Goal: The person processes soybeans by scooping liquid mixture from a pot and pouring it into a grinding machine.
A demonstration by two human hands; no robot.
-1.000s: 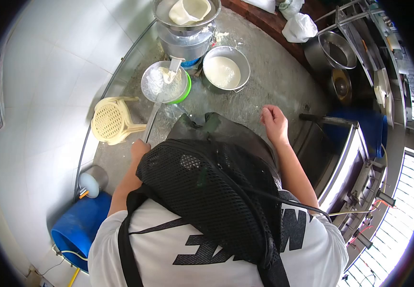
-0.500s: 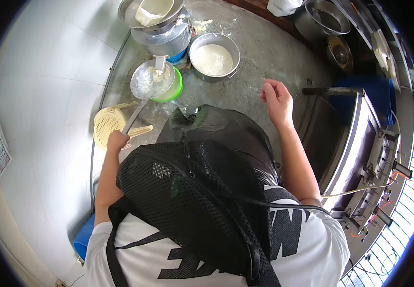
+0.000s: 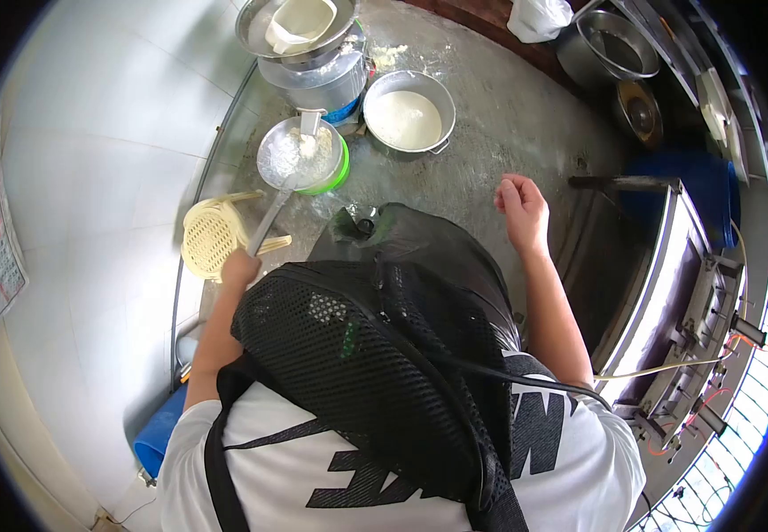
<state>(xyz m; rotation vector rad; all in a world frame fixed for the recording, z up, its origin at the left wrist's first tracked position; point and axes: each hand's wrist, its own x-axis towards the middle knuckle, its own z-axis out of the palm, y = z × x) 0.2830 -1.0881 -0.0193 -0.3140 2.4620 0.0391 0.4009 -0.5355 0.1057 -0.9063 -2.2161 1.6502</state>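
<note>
My left hand (image 3: 241, 267), somewhat blurred, is closed around the lower end of a long flat metal handle (image 3: 268, 220). The handle runs up to the near rim of a round metal basin (image 3: 271, 173) holding white powdery or wet material; whether it joins the basin or dips into it, I cannot tell. A pale scoop-like piece (image 3: 311, 121) sticks up at the far rim. Bright green plastic (image 3: 338, 174) shows under the basin. My right hand (image 3: 523, 209) hovers over the floor with curled fingers, apart from other objects; nothing shows in it.
A metal pot of white liquid (image 3: 406, 120) stands beyond the basin. Behind is a lidded metal container (image 3: 313, 84) topped by a wide bowl (image 3: 251, 40). A cream plastic stool (image 3: 211, 239) sits by the left wall, a metal-framed machine (image 3: 667, 293) at right.
The view has shifted slightly, so most things sit a little lower and further right. My left hand, still on the handle, has moved slightly right. The right hand stays curled.
</note>
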